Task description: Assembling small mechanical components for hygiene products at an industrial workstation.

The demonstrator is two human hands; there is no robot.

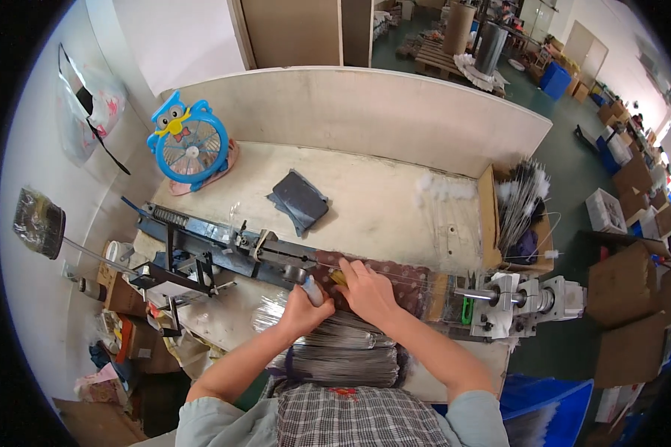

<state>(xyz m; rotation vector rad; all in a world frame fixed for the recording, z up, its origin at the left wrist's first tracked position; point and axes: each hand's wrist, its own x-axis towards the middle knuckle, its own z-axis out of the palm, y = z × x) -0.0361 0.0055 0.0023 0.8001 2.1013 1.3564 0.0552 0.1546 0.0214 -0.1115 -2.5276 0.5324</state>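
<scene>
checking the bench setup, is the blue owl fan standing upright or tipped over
Upright. The blue owl fan stands on its base at the back left of the workbench, grille facing out.

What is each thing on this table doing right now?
Left hand: closed around a small white tube.
Right hand: flat, pressing on the brown strip.
Blue fan: standing upright; blades look still.
Dark pouch: lying flat, untouched.
Wire bundles: stacked near the body.
Cardboard box: open, full of white-tipped wires.
</scene>
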